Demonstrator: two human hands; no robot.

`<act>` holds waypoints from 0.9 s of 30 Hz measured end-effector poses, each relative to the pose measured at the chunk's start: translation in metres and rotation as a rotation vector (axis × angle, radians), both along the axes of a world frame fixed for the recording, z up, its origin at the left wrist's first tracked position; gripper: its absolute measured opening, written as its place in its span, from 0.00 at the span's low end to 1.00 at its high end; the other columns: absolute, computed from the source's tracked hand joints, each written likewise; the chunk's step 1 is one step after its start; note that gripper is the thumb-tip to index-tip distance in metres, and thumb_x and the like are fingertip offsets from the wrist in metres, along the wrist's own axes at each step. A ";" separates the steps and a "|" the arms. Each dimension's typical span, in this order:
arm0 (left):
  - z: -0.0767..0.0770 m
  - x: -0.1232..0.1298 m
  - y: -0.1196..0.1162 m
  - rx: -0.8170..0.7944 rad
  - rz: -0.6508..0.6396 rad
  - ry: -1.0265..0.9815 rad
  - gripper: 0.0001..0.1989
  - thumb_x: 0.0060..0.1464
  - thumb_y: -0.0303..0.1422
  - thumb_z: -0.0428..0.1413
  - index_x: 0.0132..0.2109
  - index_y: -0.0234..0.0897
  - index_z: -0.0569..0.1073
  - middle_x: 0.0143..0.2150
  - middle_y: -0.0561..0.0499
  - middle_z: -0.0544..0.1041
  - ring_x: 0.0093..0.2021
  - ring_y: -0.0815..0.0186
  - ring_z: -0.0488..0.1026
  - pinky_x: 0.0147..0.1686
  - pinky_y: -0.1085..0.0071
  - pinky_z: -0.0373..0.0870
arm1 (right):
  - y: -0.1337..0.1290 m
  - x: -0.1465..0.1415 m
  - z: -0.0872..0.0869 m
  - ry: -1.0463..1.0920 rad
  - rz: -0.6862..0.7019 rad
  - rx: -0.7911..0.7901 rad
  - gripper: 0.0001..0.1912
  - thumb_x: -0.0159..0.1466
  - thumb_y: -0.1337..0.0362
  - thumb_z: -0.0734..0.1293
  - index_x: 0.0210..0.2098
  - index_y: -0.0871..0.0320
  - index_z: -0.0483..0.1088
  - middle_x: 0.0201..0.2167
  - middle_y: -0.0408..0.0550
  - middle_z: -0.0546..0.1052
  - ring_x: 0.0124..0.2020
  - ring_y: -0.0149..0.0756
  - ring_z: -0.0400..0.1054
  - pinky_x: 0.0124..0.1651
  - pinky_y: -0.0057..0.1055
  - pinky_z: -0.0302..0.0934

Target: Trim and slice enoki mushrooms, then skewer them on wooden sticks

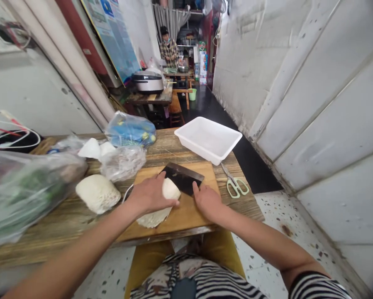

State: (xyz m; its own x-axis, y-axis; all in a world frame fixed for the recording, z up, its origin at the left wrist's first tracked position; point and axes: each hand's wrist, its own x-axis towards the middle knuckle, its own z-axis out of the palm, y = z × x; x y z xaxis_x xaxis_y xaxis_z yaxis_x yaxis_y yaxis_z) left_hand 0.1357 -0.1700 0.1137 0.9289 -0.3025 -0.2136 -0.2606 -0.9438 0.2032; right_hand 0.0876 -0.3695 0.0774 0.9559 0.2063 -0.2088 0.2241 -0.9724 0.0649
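- Mustard-yellow cloth (152, 259) lies across our lap at 6 o'clock, below our striped top (205, 282).
- Our wooden cutting board (194, 214) sits at 12 o'clock on a weathered wooden table (242, 204).
- Our left hand (150, 194) is at 11 o'clock, on top of a pale spongy lump (170, 189) on the board. Its fingers are pressed together and curve over the lump, with a thin pale slab (152, 218) beneath them.
- Our right hand (207, 201) is at 12 o'clock, fingers pressed together. Its fingertips are right by a dark steel cleaver (182, 177), whose blade lies just beside the lump. We cannot tell if the fingers hold it.
- A second pale lump (97, 193) lies on the table at 10 o'clock, just off the board.
- A plastic bag of greens (24, 195) fills 9 o'clock.
- Green-handled scissors (234, 185) lie at 1 o'clock.
- A clear plastic bag (122, 164) and a blue-printed bag (130, 131) sit at 11 o'clock.
- A white plastic tray (208, 139) stands at 12 o'clock.
- Far off at 12 o'clock are a rice cooker (147, 82), a green cup (192, 94) and a person in a plaid shirt (169, 53).
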 end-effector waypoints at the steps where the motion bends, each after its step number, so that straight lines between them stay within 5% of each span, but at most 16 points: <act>1: -0.001 0.000 -0.001 -0.007 -0.012 0.013 0.59 0.36 0.59 0.59 0.69 0.30 0.54 0.65 0.35 0.65 0.61 0.44 0.65 0.59 0.57 0.62 | 0.000 0.003 0.006 0.024 -0.020 -0.004 0.30 0.66 0.74 0.57 0.67 0.67 0.53 0.49 0.68 0.73 0.48 0.50 0.71 0.44 0.40 0.66; 3: 0.002 -0.001 0.000 -0.037 -0.038 0.026 0.58 0.38 0.59 0.58 0.69 0.28 0.52 0.67 0.35 0.62 0.63 0.45 0.64 0.60 0.58 0.61 | -0.003 0.008 0.022 0.065 -0.054 0.007 0.33 0.62 0.71 0.63 0.65 0.68 0.55 0.47 0.68 0.74 0.46 0.53 0.72 0.43 0.41 0.66; 6: 0.026 -0.008 0.003 -0.119 -0.043 -0.070 0.53 0.43 0.59 0.56 0.68 0.30 0.56 0.67 0.38 0.62 0.64 0.47 0.62 0.61 0.57 0.60 | -0.016 0.013 0.050 0.082 -0.090 0.064 0.28 0.62 0.64 0.65 0.60 0.66 0.62 0.41 0.62 0.78 0.42 0.50 0.74 0.41 0.38 0.66; 10: 0.061 -0.021 0.001 -0.230 -0.170 -0.335 0.40 0.53 0.56 0.51 0.65 0.34 0.63 0.66 0.41 0.65 0.66 0.50 0.60 0.64 0.56 0.57 | -0.035 0.003 0.074 0.040 -0.144 0.481 0.22 0.67 0.54 0.60 0.54 0.59 0.68 0.37 0.51 0.79 0.38 0.41 0.74 0.38 0.32 0.63; 14: 0.046 -0.028 0.006 -0.114 -0.571 -0.189 0.38 0.53 0.49 0.55 0.66 0.35 0.61 0.69 0.40 0.60 0.69 0.53 0.55 0.68 0.53 0.47 | -0.038 -0.023 0.085 0.007 -0.238 0.874 0.17 0.65 0.63 0.58 0.51 0.60 0.68 0.27 0.44 0.75 0.28 0.34 0.71 0.30 0.26 0.62; 17: 0.026 -0.032 0.030 0.033 -0.469 -0.086 0.35 0.54 0.45 0.55 0.65 0.33 0.62 0.67 0.37 0.61 0.67 0.49 0.58 0.65 0.52 0.54 | -0.036 -0.040 0.098 0.136 -0.339 0.995 0.13 0.63 0.66 0.58 0.46 0.61 0.67 0.23 0.42 0.73 0.22 0.33 0.71 0.25 0.26 0.61; 21: 0.034 -0.036 0.057 0.092 -0.187 -0.232 0.34 0.60 0.48 0.46 0.65 0.27 0.63 0.55 0.33 0.75 0.54 0.46 0.73 0.58 0.51 0.62 | -0.032 -0.051 0.116 0.228 -0.250 0.749 0.13 0.66 0.63 0.56 0.48 0.60 0.64 0.21 0.42 0.74 0.20 0.34 0.70 0.24 0.26 0.58; 24: 0.045 -0.030 0.044 0.096 -0.069 -0.423 0.42 0.55 0.56 0.47 0.64 0.26 0.63 0.61 0.30 0.68 0.60 0.43 0.66 0.61 0.47 0.56 | -0.025 -0.049 0.119 0.113 -0.094 0.394 0.10 0.66 0.66 0.56 0.43 0.61 0.65 0.25 0.49 0.76 0.25 0.38 0.72 0.27 0.29 0.55; 27: 0.033 -0.020 0.012 0.102 -0.102 -0.364 0.53 0.43 0.62 0.53 0.66 0.26 0.60 0.68 0.30 0.58 0.67 0.43 0.55 0.64 0.49 0.50 | -0.017 -0.044 0.117 0.043 -0.030 0.180 0.10 0.67 0.67 0.55 0.42 0.61 0.65 0.26 0.52 0.77 0.27 0.41 0.73 0.28 0.31 0.51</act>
